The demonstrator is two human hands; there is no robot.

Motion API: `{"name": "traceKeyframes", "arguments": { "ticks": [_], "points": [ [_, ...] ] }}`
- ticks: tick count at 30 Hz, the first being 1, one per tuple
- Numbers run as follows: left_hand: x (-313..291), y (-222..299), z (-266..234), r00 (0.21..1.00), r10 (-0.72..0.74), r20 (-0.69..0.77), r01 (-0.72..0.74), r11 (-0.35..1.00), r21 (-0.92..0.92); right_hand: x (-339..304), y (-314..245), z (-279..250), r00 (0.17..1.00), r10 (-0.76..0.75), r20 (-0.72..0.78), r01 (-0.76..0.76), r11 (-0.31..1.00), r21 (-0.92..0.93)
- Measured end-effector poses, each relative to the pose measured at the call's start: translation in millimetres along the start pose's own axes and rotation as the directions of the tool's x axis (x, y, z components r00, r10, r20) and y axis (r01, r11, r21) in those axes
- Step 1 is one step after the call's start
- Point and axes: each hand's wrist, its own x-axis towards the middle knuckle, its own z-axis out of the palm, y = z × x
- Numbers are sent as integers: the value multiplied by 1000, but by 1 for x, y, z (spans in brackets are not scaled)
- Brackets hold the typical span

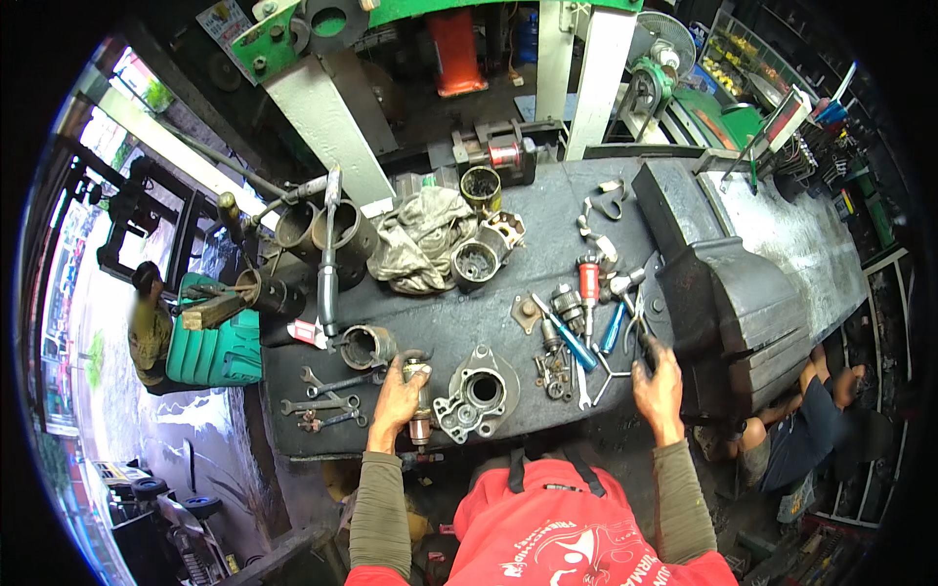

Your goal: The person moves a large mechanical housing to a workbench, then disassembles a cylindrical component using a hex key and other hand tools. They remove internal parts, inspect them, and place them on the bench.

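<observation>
My left hand point(395, 402) is closed on a starter motor armature point(422, 400), a steel cylinder with a copper-coloured end, near the bench's front edge. Just right of it lies a cast metal housing point(479, 391) with a round bore. My right hand point(660, 391) is at the tools on the right, its curled fingers by the handles of the pliers point(635, 320); whether they grip them is hidden. Left of that hand are a blue-handled screwdriver point(576, 344), a small gear shaft point(567, 305), a red-bodied tool point(588, 283) and a bent metal rod point(610, 375).
Several wrenches point(327, 404) and a metal ring housing point(367, 347) lie at the left. Farther back are a crumpled rag point(420, 239), metal cylinders point(477, 262) and a vise point(498, 151). A black cover point(733, 303) borders the right; another person point(806, 430) is beyond it.
</observation>
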Motion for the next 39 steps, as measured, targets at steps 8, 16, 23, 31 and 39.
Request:
{"name": "traceKeyframes", "arguments": {
  "ticks": [8,16,23,31,39],
  "points": [
    [48,11,25,990,45,-134,-3,954,301,-37,-13,-11,998,-24,57,20,997,70],
    [55,36,40,986,-32,-161,113,848,518,-54,-23,-22,983,43,178,-66,990,122],
    [51,33,28,990,-26,-141,91,874,477,-41,-42,-24,989,-1,146,-28,980,197],
    [-17,34,9,983,2,-186,27,988,150,-24,-59,-7,983,-114,146,80,972,219],
    [-92,18,17,963,-51,-264,24,994,-106,31,-98,41,965,-71,252,-16,945,326]
  ]
}}
